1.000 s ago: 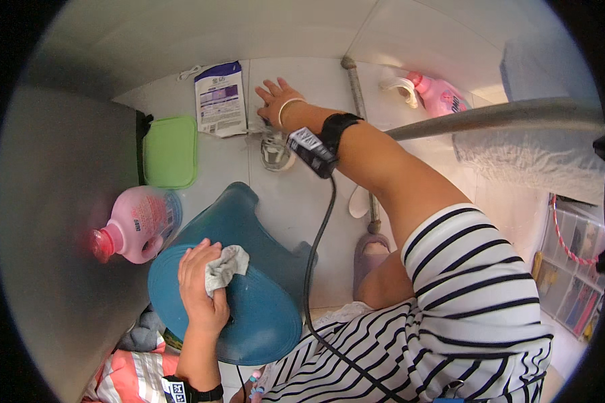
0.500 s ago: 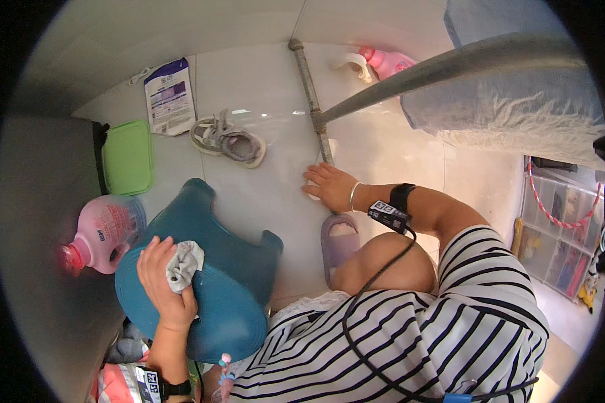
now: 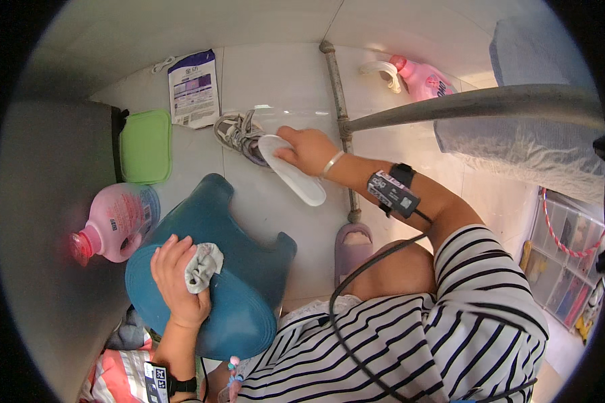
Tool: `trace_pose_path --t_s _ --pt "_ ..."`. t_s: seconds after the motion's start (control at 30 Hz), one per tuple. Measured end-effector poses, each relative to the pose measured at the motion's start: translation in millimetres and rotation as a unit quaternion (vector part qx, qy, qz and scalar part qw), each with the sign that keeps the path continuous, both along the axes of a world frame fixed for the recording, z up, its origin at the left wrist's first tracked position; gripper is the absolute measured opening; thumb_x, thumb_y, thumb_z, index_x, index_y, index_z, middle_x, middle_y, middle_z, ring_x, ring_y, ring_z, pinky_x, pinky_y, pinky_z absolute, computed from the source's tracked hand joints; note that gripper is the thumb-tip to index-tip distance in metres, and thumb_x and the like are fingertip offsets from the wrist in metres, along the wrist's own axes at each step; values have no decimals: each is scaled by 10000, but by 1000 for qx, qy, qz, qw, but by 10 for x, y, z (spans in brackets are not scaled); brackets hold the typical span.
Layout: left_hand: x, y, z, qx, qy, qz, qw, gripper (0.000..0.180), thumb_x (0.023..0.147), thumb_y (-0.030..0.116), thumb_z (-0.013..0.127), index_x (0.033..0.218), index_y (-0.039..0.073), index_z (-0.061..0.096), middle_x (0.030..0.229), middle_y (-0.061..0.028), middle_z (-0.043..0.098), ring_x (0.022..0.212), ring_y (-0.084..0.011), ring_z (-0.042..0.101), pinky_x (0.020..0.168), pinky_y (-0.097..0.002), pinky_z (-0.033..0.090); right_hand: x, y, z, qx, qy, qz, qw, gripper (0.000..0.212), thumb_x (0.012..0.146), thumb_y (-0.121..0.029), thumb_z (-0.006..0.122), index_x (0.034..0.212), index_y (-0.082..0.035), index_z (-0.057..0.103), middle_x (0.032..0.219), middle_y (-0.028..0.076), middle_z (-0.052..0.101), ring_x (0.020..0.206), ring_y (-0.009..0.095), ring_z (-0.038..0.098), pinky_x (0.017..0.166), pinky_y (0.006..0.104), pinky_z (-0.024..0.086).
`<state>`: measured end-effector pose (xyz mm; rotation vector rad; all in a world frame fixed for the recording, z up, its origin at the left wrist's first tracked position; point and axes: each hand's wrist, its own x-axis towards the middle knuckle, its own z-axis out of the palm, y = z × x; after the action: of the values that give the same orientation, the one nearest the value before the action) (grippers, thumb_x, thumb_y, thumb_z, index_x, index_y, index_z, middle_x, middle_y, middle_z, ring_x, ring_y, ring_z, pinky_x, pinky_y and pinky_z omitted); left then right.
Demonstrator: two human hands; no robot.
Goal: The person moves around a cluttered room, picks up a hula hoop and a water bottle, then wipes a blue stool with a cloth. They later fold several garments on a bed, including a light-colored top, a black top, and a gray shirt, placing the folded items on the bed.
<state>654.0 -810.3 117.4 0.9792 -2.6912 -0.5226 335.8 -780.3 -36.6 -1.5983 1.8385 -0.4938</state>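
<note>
My right hand (image 3: 308, 152) pinches a flat white insole (image 3: 294, 178) near its upper end, thumb on top. The insole slants over the tiled floor, its upper tip overlapping the opening of a grey lace-up sneaker (image 3: 233, 131). At the left, my left hand (image 3: 181, 281) rests on the seat of a teal plastic stool (image 3: 215, 215). Between thumb and fingers it holds a crumpled pale grey cloth (image 3: 203, 269); its exact kind cannot be told.
A pink detergent bottle (image 3: 117, 225) and a green lid-like tray (image 3: 146, 148) are at the left. A white-and-purple packet (image 3: 193, 91) lies beyond the sneaker. Metal pipes (image 3: 477, 107) cross on the right, near another pink bottle (image 3: 423, 79) and a clear compartment box (image 3: 565, 248).
My right hand has lifted the white insole off the floor beside the pipe and brought it left, over the sneaker. My left hand still holds the cloth on the stool. The view has shifted slightly.
</note>
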Motion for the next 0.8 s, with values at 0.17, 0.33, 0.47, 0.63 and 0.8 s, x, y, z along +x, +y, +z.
trace_pose_path --t_s 0.17,0.33,0.47,0.63,0.8 --pt "11 -4 -4 5 -3 6 1000 340 719 160 553 1045 66 541 1110 -110 547 1090 -325 483 954 -470 300 202 -547 7 175 83 149 970 247 773 -170 547 943 6 580 856 220 619 816 385 590 733 432 467" --pt "14 -25 0 3 -19 -10 1000 355 780 234 470 1072 36 513 1124 -150 524 1110 -358 458 966 -482 284 352 -655 -159 149 79 -8 986 295 736 -162 599 940 47 556 899 249 607 866 373 593 760 409 473" --pt "4 -28 19 11 -4 -9 1000 336 770 210 482 1059 43 522 1121 -145 528 1109 -351 462 968 -478 286 355 -760 -243 139 95 -37 985 386 739 -211 613 1027 27 516 911 247 603 899 369 584 795 415 464" --pt "-4 -20 45 6 1 -2 1000 369 694 165 584 1051 78 551 1116 -92 543 1100 -300 480 952 -457 301 211 -447 158 120 -7 -66 991 638 736 -421 624 1236 -68 447 1293 267 368 1100 400 471 905 411 416" --pt "16 -24 35 13 5 -1 1000 379 684 166 601 1053 87 554 1123 -83 536 1108 -292 473 954 -451 296 274 293 491 45 175 164 970 661 747 -326 593 1326 -139 334 1407 217 198 1029 385 508 830 445 458"
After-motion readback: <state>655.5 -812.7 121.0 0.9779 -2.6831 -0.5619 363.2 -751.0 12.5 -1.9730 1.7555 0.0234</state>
